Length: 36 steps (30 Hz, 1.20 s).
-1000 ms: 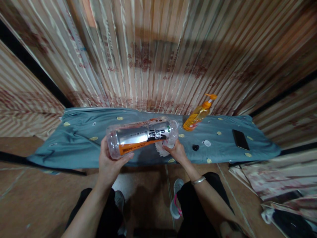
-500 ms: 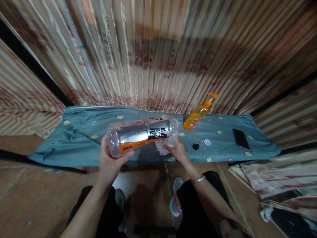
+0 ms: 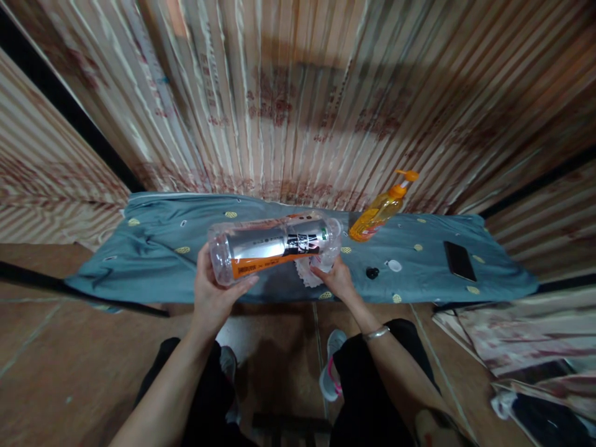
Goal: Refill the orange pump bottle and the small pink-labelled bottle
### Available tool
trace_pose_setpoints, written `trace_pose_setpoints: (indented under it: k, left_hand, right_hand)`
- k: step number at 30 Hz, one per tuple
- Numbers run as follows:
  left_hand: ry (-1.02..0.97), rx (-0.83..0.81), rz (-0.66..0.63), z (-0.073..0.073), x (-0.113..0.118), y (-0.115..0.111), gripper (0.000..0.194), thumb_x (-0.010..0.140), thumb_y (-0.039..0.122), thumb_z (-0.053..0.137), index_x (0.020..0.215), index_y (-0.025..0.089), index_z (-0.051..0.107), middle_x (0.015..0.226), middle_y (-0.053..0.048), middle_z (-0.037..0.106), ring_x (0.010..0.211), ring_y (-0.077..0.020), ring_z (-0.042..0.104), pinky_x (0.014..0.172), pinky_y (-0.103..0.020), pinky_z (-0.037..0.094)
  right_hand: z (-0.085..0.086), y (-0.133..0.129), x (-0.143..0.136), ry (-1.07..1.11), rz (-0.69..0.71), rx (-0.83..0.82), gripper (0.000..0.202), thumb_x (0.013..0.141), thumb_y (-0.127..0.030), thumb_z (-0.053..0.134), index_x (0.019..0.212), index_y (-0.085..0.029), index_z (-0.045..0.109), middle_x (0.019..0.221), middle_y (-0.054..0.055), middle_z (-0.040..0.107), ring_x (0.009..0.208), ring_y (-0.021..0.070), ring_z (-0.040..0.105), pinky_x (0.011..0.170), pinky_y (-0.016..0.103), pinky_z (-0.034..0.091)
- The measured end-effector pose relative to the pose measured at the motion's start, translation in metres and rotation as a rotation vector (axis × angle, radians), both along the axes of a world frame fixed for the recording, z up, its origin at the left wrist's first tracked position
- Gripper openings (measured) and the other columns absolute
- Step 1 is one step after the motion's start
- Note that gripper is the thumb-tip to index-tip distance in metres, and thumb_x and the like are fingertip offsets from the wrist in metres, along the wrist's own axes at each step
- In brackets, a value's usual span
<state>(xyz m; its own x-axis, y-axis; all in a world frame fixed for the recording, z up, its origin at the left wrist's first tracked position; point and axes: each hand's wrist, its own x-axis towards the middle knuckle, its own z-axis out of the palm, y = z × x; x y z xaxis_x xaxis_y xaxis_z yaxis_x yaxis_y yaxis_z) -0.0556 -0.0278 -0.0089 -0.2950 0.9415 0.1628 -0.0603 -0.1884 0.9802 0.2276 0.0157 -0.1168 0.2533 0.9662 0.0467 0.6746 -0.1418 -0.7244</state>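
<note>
A large clear plastic bottle (image 3: 274, 243) with a silver, black and orange label lies sideways in the air above the cloth-covered table. Around its base end on the left is my left hand (image 3: 216, 292), thumb along the underside. At the neck end, my right hand (image 3: 336, 277) holds what looks like clear plastic, its fingers partly hidden. A whitish scalloped piece (image 3: 308, 273) shows below the bottle beside my right fingers. To the right stands an orange pump bottle (image 3: 378, 214) with yellow liquid.
The narrow table has a blue-green cloth (image 3: 158, 248). On its right part are a small black object (image 3: 372, 272), a white round lid (image 3: 394, 266) and a dark phone-like slab (image 3: 459, 261). Striped curtains (image 3: 288, 112) hang behind, and black poles slant at both sides.
The view has shifted slightly, so the table items appear a little further right. Both hands keep their hold, and the bottle's tilt has changed only slightly.
</note>
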Motion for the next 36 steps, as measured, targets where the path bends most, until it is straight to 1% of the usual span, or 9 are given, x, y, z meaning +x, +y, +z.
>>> trace_pose_setpoints:
  k: [2,7,10,15,17,21,27,32,36]
  left_hand:
    - [-0.013,0.009,-0.007,0.001,0.001,0.000,0.088,0.045,0.031,0.099,0.122,0.022,0.057,0.120,-0.009,0.073,0.118,-0.0333,0.071,0.106,-0.052,0.059]
    - [-0.031,0.024,-0.010,-0.001,0.002,0.001,0.086,0.044,0.029,0.099,0.119,0.024,0.059,0.120,-0.009,0.073,0.116,-0.0326,0.072,0.105,-0.052,0.059]
    - [-0.017,0.041,-0.009,-0.003,0.000,0.003,0.087,0.043,0.030,0.100,0.120,0.023,0.059,0.120,-0.008,0.073,0.114,-0.0319,0.073,0.103,-0.051,0.061]
    - [-0.038,0.045,-0.016,-0.007,0.000,0.005,0.091,0.040,0.030,0.100,0.119,0.021,0.058,0.118,-0.009,0.072,0.110,-0.0299,0.073,0.098,-0.046,0.063]
    - [-0.043,0.041,-0.013,-0.008,0.000,0.005,0.091,0.039,0.030,0.101,0.119,0.021,0.058,0.116,-0.009,0.072,0.108,-0.0300,0.074,0.096,-0.046,0.063]
    - [-0.027,0.049,-0.017,-0.009,0.000,0.005,0.088,0.042,0.033,0.101,0.118,0.020,0.059,0.112,-0.008,0.072,0.110,-0.0302,0.073,0.098,-0.047,0.063]
    - [-0.019,0.074,-0.032,-0.012,-0.001,0.008,0.087,0.042,0.039,0.103,0.115,0.021,0.060,0.115,-0.008,0.072,0.111,-0.0309,0.073,0.093,-0.044,0.065]
    - [-0.088,0.063,-0.021,-0.012,0.001,0.011,0.090,0.038,0.035,0.103,0.115,0.021,0.059,0.120,-0.009,0.071,0.112,-0.0310,0.073,0.093,-0.042,0.065]
    - [-0.104,0.066,-0.014,-0.011,0.001,0.011,0.090,0.036,0.032,0.103,0.114,0.021,0.059,0.117,-0.008,0.072,0.108,-0.0296,0.074,0.093,-0.043,0.065]
  right_hand:
    - [0.000,0.000,0.001,0.007,0.000,-0.003,0.071,0.075,-0.036,0.084,0.138,-0.017,0.056,0.118,0.013,0.080,0.111,0.0329,0.077,0.093,0.043,0.060]
    - [0.000,0.001,0.002,-0.005,0.013,0.008,0.070,0.075,-0.037,0.083,0.136,-0.016,0.056,0.118,0.014,0.080,0.109,0.0330,0.077,0.093,0.044,0.060]
    - [-0.001,0.001,0.001,-0.008,0.009,0.032,0.068,0.076,-0.037,0.082,0.135,-0.017,0.057,0.117,0.013,0.080,0.107,0.0324,0.077,0.092,0.043,0.060]
    - [-0.001,0.001,0.000,-0.028,-0.003,0.018,0.062,0.077,-0.039,0.083,0.131,-0.019,0.059,0.114,0.012,0.081,0.106,0.0325,0.078,0.089,0.042,0.060]
    - [-0.001,0.001,0.000,-0.035,-0.002,0.017,0.062,0.077,-0.039,0.083,0.130,-0.019,0.059,0.113,0.013,0.081,0.106,0.0329,0.077,0.088,0.041,0.060]
    - [-0.001,0.001,-0.001,-0.036,0.002,0.032,0.061,0.077,-0.037,0.083,0.130,-0.018,0.059,0.112,0.013,0.081,0.105,0.0330,0.078,0.086,0.040,0.060]
    - [-0.002,0.002,0.000,-0.043,0.005,0.030,0.060,0.076,-0.035,0.084,0.128,-0.021,0.060,0.111,0.009,0.081,0.105,0.0317,0.078,0.086,0.038,0.059]
    - [0.002,0.001,-0.002,-0.056,0.012,0.015,0.064,0.077,-0.036,0.084,0.132,-0.017,0.057,0.119,0.014,0.079,0.113,0.0338,0.076,0.092,0.040,0.059]
    - [0.005,0.000,-0.002,-0.069,0.028,0.005,0.064,0.078,-0.036,0.083,0.133,-0.016,0.057,0.121,0.015,0.078,0.114,0.0348,0.075,0.092,0.041,0.059]
